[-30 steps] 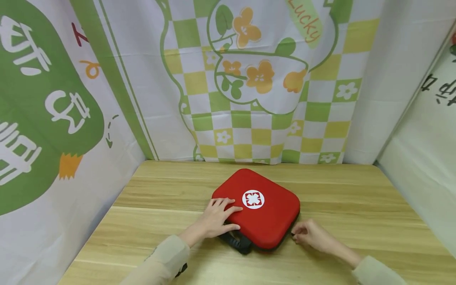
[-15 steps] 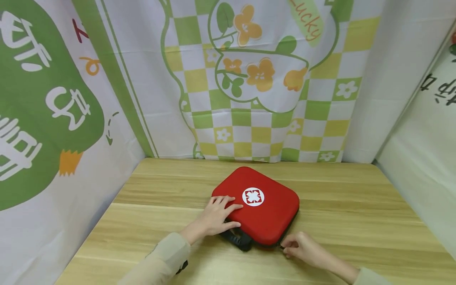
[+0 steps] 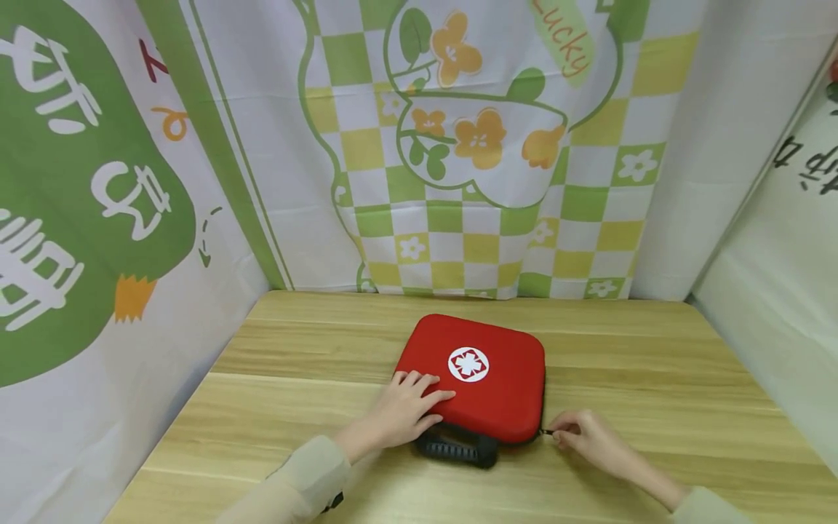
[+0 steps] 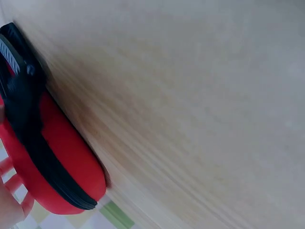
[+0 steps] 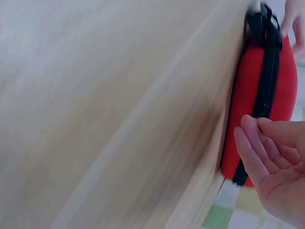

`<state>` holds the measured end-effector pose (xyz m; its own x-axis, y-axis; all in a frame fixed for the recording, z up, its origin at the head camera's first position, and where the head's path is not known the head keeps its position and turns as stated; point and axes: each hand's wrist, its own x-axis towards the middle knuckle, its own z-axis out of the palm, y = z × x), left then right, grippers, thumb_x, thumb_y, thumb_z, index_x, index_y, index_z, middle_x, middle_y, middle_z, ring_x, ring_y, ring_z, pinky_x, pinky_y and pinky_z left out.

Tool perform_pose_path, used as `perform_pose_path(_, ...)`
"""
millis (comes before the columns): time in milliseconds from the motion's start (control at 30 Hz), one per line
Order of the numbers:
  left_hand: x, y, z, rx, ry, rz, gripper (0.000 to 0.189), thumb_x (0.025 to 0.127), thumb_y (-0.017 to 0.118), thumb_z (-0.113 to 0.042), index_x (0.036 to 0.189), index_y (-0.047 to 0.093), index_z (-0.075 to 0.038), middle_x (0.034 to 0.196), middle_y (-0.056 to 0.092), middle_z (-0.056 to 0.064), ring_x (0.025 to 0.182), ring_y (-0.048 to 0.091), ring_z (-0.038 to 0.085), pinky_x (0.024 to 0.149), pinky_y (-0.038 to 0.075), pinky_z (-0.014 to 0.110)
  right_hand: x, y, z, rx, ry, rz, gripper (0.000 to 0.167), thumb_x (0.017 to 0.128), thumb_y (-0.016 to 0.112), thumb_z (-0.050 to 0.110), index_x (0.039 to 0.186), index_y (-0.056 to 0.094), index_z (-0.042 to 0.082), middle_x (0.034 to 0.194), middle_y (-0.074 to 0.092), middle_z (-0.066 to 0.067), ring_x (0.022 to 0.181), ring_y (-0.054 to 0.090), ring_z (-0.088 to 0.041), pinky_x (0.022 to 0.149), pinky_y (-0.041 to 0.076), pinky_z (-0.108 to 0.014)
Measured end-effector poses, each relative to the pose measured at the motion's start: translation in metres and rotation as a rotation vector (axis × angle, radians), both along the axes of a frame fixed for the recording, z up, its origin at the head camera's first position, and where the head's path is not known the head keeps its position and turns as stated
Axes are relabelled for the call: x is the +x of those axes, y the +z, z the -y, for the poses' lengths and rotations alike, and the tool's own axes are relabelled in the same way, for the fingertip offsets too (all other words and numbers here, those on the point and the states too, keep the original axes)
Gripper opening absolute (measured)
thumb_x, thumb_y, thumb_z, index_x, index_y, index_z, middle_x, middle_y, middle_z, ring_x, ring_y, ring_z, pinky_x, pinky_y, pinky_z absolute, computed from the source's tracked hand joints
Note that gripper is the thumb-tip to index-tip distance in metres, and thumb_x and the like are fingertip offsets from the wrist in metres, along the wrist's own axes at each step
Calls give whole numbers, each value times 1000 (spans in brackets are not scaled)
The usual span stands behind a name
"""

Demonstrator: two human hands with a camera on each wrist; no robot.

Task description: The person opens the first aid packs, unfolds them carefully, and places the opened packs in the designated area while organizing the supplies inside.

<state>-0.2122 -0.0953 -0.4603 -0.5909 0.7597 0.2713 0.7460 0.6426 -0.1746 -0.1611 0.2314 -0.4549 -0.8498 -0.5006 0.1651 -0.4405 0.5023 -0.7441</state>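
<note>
A red zip-up first-aid case (image 3: 500, 397) with a white round emblem (image 3: 468, 364) lies flat on the table. Its black carrying handle (image 3: 456, 451) faces the near side. My left hand (image 3: 401, 411) rests on the case's near left part, fingers spread over the top and thumb by the handle. At the near right corner, my right hand (image 3: 585, 437) pinches a small dark zipper pull (image 3: 547, 432) between thumb and forefinger. In the right wrist view, the black zipper band (image 5: 268, 81) runs along the case's side, and the thumb and fingertips partly hide the pull.
The light wooden table (image 3: 314, 342) extends around the case on all sides. Behind it hangs a checked green, yellow and white curtain (image 3: 406, 251). Printed white cloth also hangs on the left (image 3: 229, 306) and right sides.
My right hand has slid the zipper pull round the near right corner. The case has turned counterclockwise, its handle swinging from the near left to the near side. My left hand stays on top.
</note>
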Motion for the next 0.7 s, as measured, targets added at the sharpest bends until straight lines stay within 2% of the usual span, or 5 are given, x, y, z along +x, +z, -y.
perform_pose_path(100,5,0,0,40,-52,3,39,83,57,-37,121,51,-31,118,50,1,103,44,16,85,34,35,-4,0,-10,0,-17,-18,8,78,56,-9,84,62,-10,79,63,-18,64,60,-9,54,50,-23)
perform_pose_path(167,9,1,0,68,-82,26,39,83,59,-33,120,52,-31,118,51,0,104,44,16,86,34,35,-8,0,-16,14,-33,-50,7,78,57,-9,82,63,-10,78,63,-17,65,59,-7,54,50,-22)
perform_pose_path(267,14,3,-2,89,-116,59,38,82,60,-29,119,53,-29,120,50,0,107,43,16,87,33,35,-15,-1,-23,32,-64,-49,7,79,57,-8,82,62,-9,77,62,-16,64,58,-7,54,49,-22)
perform_pose_path(500,27,6,-6,100,-199,127,41,81,61,-27,121,51,-26,123,48,0,111,41,15,91,32,34,-30,-1,-35,60,-133,-15,9,81,56,-6,86,62,-10,78,64,-14,64,58,-8,55,48,-22)
perform_pose_path(700,32,9,-6,105,-245,137,44,81,62,-28,124,51,-26,125,48,1,112,42,15,91,30,34,-45,0,-36,71,-145,-81,8,80,57,-7,84,63,-10,74,64,-13,63,58,-8,55,47,-21)
